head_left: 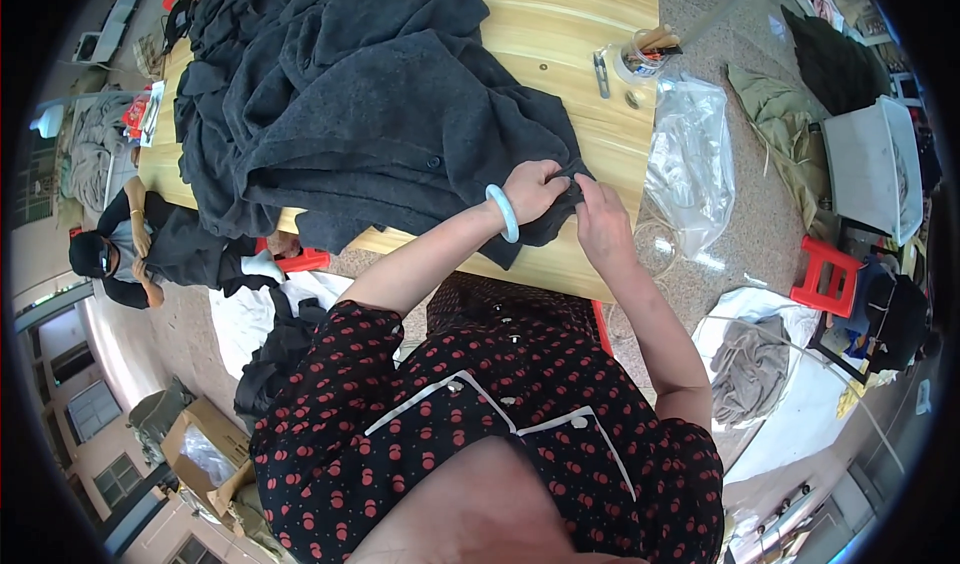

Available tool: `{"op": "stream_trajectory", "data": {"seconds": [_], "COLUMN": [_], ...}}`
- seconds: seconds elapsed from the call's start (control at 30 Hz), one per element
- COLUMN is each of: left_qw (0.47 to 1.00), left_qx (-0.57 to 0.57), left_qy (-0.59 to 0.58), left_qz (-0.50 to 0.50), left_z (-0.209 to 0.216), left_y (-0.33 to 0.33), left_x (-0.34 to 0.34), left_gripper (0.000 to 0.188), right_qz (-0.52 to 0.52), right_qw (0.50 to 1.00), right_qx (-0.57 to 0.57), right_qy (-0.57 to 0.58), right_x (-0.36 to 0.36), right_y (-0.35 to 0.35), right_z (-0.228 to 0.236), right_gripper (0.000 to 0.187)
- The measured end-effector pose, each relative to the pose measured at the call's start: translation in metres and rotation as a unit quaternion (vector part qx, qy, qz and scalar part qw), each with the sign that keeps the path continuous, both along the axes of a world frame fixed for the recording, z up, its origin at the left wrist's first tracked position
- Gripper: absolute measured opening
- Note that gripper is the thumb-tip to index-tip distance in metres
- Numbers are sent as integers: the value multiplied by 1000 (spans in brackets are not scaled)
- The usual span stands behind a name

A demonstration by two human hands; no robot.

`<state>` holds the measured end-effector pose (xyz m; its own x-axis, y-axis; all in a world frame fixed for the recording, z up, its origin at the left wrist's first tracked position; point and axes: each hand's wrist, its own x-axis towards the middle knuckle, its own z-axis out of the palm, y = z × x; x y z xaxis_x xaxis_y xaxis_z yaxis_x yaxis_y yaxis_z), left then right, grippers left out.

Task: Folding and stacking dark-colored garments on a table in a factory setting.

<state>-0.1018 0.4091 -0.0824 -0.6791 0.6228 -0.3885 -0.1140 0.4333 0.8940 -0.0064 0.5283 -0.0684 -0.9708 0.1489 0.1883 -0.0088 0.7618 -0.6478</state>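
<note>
Pinching the dark garment (pixel 370 114) between fingers (pixel 590 195), left hand (pixel 528 198) and right hand (pixel 607 232) have bare tabletop (pixel 612 144) toward the right edge.

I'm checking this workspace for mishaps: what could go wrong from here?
The clear round plastic cup stands near the right edge of the pale wood-grain table; a sweep of the right hand might topple it. The dark grey fuzzy fabric lies heaped, so a tug where the left hand grips it could drag the pile askew.
</note>
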Motion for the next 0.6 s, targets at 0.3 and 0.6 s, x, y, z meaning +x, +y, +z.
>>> {"op": "stream_trajectory", "data": {"seconds": [0.3, 0.6], "left_qw": [982, 975], "left_qx": [-24, -43], "left_qy": [160, 211], "left_qz": [-100, -59], "left_z": [-11, -18], "left_y": [-8, -10], "left_x": [5, 32], "left_gripper": [28, 29], "right_qz": [49, 76], "right_qw": [995, 990], "right_qx": [53, 42], "right_qy": [-65, -109], "right_x": [-2, 1], "right_y": [3, 5], "right_z": [-3, -5], "right_gripper": [27, 23]}}
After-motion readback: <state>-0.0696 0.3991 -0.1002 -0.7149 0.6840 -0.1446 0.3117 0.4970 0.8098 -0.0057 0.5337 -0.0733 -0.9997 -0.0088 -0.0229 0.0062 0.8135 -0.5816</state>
